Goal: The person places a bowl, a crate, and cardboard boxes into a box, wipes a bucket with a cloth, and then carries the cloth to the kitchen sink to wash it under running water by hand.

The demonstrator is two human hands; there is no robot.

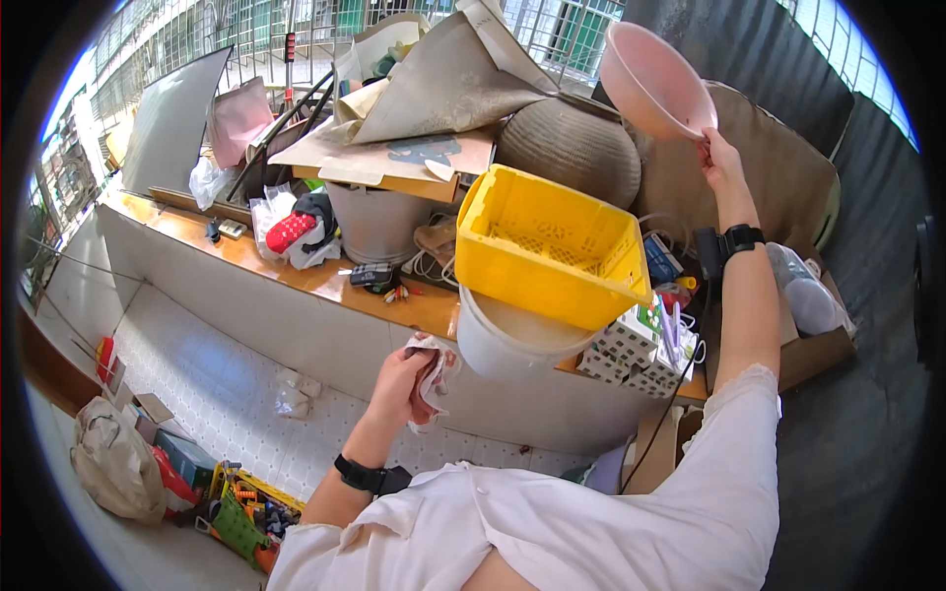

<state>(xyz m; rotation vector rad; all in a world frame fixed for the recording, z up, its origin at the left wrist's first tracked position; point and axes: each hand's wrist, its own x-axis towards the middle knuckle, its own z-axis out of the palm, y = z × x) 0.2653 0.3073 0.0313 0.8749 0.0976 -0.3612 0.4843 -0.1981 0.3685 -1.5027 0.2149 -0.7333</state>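
My right hand (pixel 721 161) is raised at the upper right and grips the rim of a pink plastic basin (pixel 655 81), which is tilted with its inside facing me. Lower down, my left hand (pixel 399 382) is closed around a crumpled white and reddish cloth (pixel 434 379). Between the two hands, a yellow plastic basket (pixel 552 281) rests at a slant on top of a white bucket (pixel 507 345). Behind the basket stands a large ribbed brown jar (pixel 572 143), partly covered by a bent sheet of board (pixel 443 89).
A wooden ledge (pixel 325 281) bears a grey bucket (pixel 379 222), bags and small items. Boxes (pixel 631 345) and a cable are at the right. Below lie the tiled floor (pixel 236 364), a beige bag (pixel 116 458) and a crate of tools (pixel 251 517). Barred windows stand behind.
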